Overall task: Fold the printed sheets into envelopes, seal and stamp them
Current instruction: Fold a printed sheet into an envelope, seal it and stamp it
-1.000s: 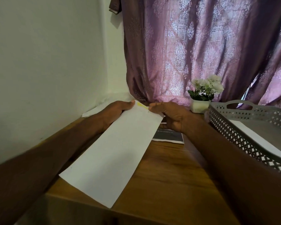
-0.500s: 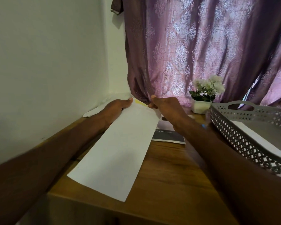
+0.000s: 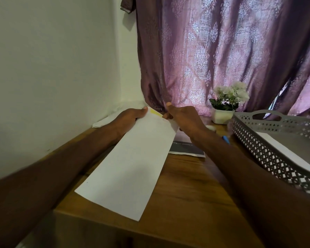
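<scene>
A long white envelope [image 3: 132, 167] lies lengthwise over the wooden table [image 3: 186, 194], its far end raised. A yellow strip [image 3: 156, 113] shows at that far end. My left hand [image 3: 131, 117] grips the far left corner with the thumb on top. My right hand [image 3: 183, 119] pinches the far right corner at the strip, thumb pointing up. Under my right wrist lies a printed sheet [image 3: 186, 148] with a dark band.
A grey perforated tray [image 3: 268, 154] holding white paper stands at the right. A small white pot of flowers [image 3: 225, 104] sits at the back by the purple curtain. White envelopes [image 3: 104, 122] lie along the left wall. A blue pen [image 3: 225, 139] shows beside my right arm.
The envelope has slid away from me up the table. My right hand has turned from flat on the corner to a pinch at the yellow strip, thumb raised.
</scene>
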`<state>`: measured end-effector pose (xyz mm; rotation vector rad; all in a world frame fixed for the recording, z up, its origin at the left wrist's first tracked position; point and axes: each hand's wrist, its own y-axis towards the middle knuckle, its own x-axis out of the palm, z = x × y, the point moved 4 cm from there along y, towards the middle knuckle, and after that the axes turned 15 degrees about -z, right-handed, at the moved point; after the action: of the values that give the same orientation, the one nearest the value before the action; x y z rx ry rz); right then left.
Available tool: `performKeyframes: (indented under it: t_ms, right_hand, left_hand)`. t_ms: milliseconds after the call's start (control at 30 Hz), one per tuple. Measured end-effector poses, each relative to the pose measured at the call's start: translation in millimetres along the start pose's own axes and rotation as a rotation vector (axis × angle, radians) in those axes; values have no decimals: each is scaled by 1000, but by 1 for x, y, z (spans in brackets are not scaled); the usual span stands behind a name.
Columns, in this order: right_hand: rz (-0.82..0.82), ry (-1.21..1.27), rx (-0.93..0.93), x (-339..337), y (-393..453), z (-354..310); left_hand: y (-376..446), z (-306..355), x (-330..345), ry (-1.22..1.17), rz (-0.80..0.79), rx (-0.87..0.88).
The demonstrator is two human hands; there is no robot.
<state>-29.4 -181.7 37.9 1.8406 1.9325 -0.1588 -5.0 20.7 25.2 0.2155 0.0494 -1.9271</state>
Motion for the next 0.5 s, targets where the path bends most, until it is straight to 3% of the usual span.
performKeyframes:
  t_ms: [500]
  right_hand:
    - [-84, 39, 151, 3, 3, 5]
  left_hand:
    - [-6, 3, 17, -55, -25, 10]
